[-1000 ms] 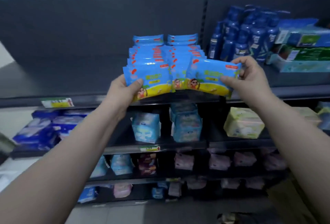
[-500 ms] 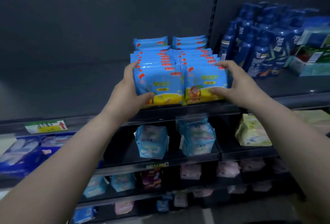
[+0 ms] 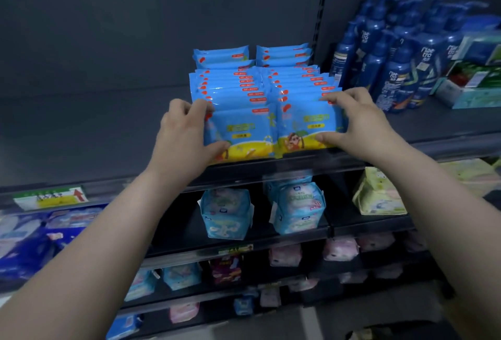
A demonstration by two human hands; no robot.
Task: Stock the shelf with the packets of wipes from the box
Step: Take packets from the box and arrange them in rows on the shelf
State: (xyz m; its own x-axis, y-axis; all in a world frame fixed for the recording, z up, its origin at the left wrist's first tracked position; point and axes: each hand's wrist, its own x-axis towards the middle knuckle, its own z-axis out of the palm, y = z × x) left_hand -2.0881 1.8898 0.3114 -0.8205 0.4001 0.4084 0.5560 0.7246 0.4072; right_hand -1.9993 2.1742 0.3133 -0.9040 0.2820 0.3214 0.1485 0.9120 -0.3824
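On the top shelf [image 3: 108,133], close to its front lip, I see the packets [image 3: 238,90] of wipes in two rows, upright, side by side and touching. Behind the rows, two short stacks [image 3: 221,54] of the same packets lie flat near the back panel [image 3: 135,27].

My feed shows both hands at the front of the rows. The left hand [image 3: 184,133] grips the left packet [image 3: 241,130], the front one of the left row, with the thumb pressed on its lower face and the fingers curled over its top left corner. The right hand [image 3: 360,122] holds the right packet [image 3: 303,125], the front one of the right row, in the same way: thumb on the lower right of the face, fingers hooked over the top edge. I cannot tell whether those fingers also take in the packet behind. Both front packets stand with their bottom edges at the shelf lip and touch each other along the middle.

Right of the rows, past the post [image 3: 322,14], dark blue bottles [image 3: 393,68] stand crowded together, with green and teal boxes [image 3: 474,87] beyond them. A price label [image 3: 50,197] sits on the lip to the left. On the lower shelves [image 3: 176,228] I see pale blue packs [image 3: 226,213], a yellow-green pack [image 3: 379,193] and pink packs [image 3: 340,248].
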